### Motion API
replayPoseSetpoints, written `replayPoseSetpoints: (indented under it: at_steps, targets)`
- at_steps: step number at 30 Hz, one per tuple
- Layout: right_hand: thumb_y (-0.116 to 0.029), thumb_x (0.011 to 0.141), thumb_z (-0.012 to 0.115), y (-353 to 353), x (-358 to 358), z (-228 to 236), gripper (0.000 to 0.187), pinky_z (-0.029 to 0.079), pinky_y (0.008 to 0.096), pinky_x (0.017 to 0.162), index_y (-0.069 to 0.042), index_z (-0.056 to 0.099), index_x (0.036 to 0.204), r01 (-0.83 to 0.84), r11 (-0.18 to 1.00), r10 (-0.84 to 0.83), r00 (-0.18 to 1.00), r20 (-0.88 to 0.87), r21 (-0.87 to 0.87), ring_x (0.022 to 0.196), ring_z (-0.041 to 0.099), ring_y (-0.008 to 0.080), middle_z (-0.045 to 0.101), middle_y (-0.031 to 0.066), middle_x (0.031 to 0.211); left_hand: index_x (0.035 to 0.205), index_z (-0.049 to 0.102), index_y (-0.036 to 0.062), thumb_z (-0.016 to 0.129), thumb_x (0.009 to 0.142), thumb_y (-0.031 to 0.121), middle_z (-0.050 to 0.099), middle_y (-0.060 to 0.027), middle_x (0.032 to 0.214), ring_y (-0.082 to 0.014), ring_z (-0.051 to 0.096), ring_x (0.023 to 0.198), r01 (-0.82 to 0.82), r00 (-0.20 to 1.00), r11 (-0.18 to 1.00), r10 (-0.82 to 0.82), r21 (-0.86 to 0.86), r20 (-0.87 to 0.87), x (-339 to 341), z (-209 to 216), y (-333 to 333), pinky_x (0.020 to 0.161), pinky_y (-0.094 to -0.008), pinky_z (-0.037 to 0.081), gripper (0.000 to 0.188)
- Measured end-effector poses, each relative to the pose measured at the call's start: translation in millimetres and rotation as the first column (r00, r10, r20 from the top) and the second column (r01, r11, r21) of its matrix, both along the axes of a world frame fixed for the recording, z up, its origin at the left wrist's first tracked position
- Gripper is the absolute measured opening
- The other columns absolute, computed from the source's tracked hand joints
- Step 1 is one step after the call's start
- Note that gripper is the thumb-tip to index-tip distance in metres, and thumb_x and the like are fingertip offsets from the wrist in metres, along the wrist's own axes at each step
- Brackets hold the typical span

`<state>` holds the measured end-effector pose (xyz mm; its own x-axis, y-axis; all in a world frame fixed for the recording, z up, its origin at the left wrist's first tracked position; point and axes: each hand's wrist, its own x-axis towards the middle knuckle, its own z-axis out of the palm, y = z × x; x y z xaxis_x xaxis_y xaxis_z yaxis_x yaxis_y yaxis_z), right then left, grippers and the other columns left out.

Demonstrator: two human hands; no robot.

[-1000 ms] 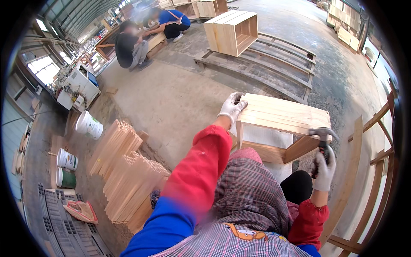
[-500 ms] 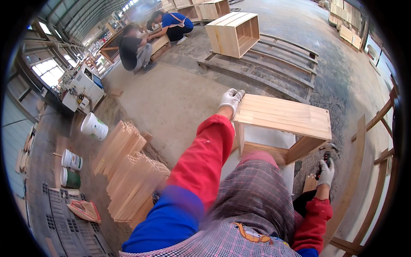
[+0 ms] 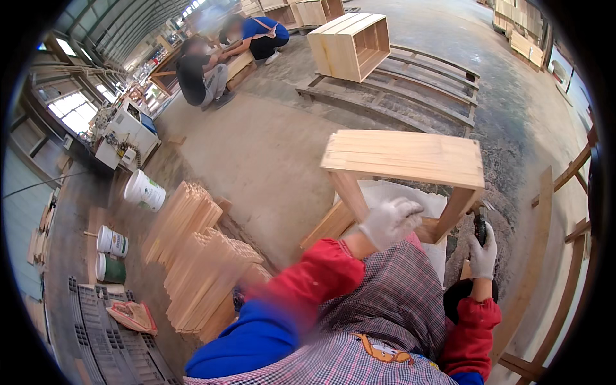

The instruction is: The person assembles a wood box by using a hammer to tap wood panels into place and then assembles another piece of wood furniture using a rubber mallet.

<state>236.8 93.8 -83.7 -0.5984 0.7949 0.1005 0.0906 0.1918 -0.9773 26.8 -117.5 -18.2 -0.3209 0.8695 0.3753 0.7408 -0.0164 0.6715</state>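
Concrete workshop floor (image 3: 269,147) all around, two crouching people working far off at upper left. Slatted wooden crate (image 3: 404,160) just ahead, slatted face up, over white sheeting (image 3: 410,196). Stacks of wooden slats (image 3: 199,256) to the left, white buckets (image 3: 142,190) beyond. Gloved left hand (image 3: 389,221) curled loosely at the crate's lower frame, grasp unclear. Gloved right hand (image 3: 482,247) clenched around a dark tool (image 3: 479,226) beside the crate's right leg.

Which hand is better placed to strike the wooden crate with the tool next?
Probably the right hand: it grips a dark tool beside the wooden crate. The left hand holds no tool and rests at the crate's lower front edge, steadying it.
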Motion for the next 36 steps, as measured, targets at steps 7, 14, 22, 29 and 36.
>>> replayPoseSetpoints:
  at_steps: [7, 14, 22, 29, 36]
  targets:
    - [-0.002, 0.079, 0.060, -45, -44, 25, 0.042, 0.041, 0.0239, 0.079, 0.001, 0.050, 0.120, -0.204, 0.979, 0.204, 0.972, -0.114, 0.018, 0.084, 0.048, 0.0100, 0.052, 0.0019, 0.095, 0.128, 0.041, -0.0048, 0.068, 0.079, 0.023, 0.045, -0.0222, 0.132, -0.0280, 0.043, 0.124, -0.106, 0.805, 0.992, 0.129, -0.075, 0.579, 19, -87, 55, 0.103, -0.0342, 0.034, 0.062]
    - [0.000, 0.079, 0.060, -70, -74, 35, 0.039, 0.045, 0.0216, 0.069, 0.001, 0.051, 0.117, -0.402, 0.895, 0.372, 0.912, -0.174, -0.195, 0.078, 0.053, 0.0075, 0.055, 0.0018, 0.091, 0.109, 0.058, -0.0021, 0.068, 0.080, 0.015, 0.064, -0.0107, 0.098, -0.0186, 0.060, 0.089, -0.238, 0.460, 0.898, 0.439, -0.369, 0.772, 9, -73, 68, 0.076, -0.0304, 0.048, 0.035]
    - [-0.004, 0.081, 0.060, -41, -68, 15, 0.044, 0.036, 0.0193, 0.041, -0.004, 0.048, 0.124, -0.144, 0.922, 0.089, 0.982, -0.167, -0.359, 0.046, 0.045, 0.0055, 0.052, -0.0009, 0.065, 0.118, 0.055, -0.0033, 0.065, 0.085, 0.028, 0.062, -0.0109, 0.105, -0.0208, 0.060, 0.090, -0.271, 0.412, 0.927, 0.356, -0.260, 0.839, -13, -117, 75, 0.080, -0.0304, 0.048, 0.046]
    - [-0.011, 0.084, 0.063, 10, -18, 22, 0.042, 0.036, 0.0191, 0.042, -0.007, 0.048, 0.123, 0.290, 0.873, -0.399, 0.887, -0.233, -0.392, 0.051, 0.047, 0.0059, 0.054, -0.0005, 0.074, 0.116, 0.055, -0.0013, 0.065, 0.084, 0.037, 0.061, -0.0122, 0.107, -0.0225, 0.061, 0.090, -0.413, 0.200, 0.867, 0.385, -0.279, 0.901, -17, -98, 79, 0.079, -0.0345, 0.051, 0.051]
    - [-0.016, 0.084, 0.066, 68, 45, 10, 0.017, 0.035, 0.0190, 0.041, -0.012, 0.058, 0.098, 0.501, 0.722, -0.681, 0.635, -0.363, -0.477, 0.049, 0.047, 0.0062, 0.053, -0.0020, 0.068, 0.107, 0.056, 0.0071, 0.064, 0.082, 0.040, 0.062, -0.0102, 0.098, -0.0244, 0.062, 0.086, -0.523, -0.243, 0.852, -0.176, 0.024, 0.954, -54, -46, 65, 0.070, -0.0413, 0.056, 0.042]
